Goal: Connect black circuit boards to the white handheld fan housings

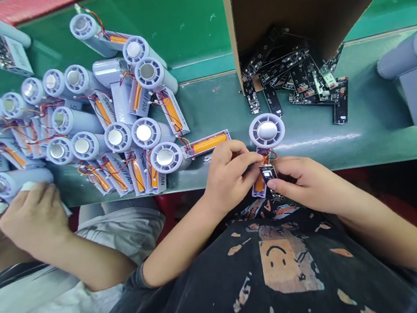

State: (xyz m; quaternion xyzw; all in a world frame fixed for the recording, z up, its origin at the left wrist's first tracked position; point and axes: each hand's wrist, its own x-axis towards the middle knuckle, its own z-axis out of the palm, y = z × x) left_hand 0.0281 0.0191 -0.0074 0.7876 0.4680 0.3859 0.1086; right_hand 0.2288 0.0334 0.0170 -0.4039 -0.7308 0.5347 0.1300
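**A:** What are the fingers doing right now?

**B:** The right hand (304,183) has thumb and fingertips clamped on a small black rectangular circuit board (268,174). The left hand (227,173) has its fingers (249,158) closed together around thin red and orange wires (268,158) just above that board.

**A:** What's attached there?

**B:** At twelve o'clock from the hands stands a round lilac-grey plastic fan head (266,131) with a silver hub. At six o'clock, partly hidden, is a flat holder with an orange cylindrical battery (259,185).

**A:** And further out?

**B:** At one o'clock, a heap of loose black circuit boards (298,83) spills from a brown cardboard box (270,4) onto the green bench (380,144). At ten o'clock lie rows of lilac-grey fan units with orange batteries and loose wires (116,137), no black boards visible on them. Beyond those, at nine o'clock, a co-worker's hand (35,221) rests on one.

**A:** How much looks finished?

**B:** Only the lilac-grey fan unit with a mounted board (414,82) at three o'clock looks complete nearby; most units and boards remain separate.
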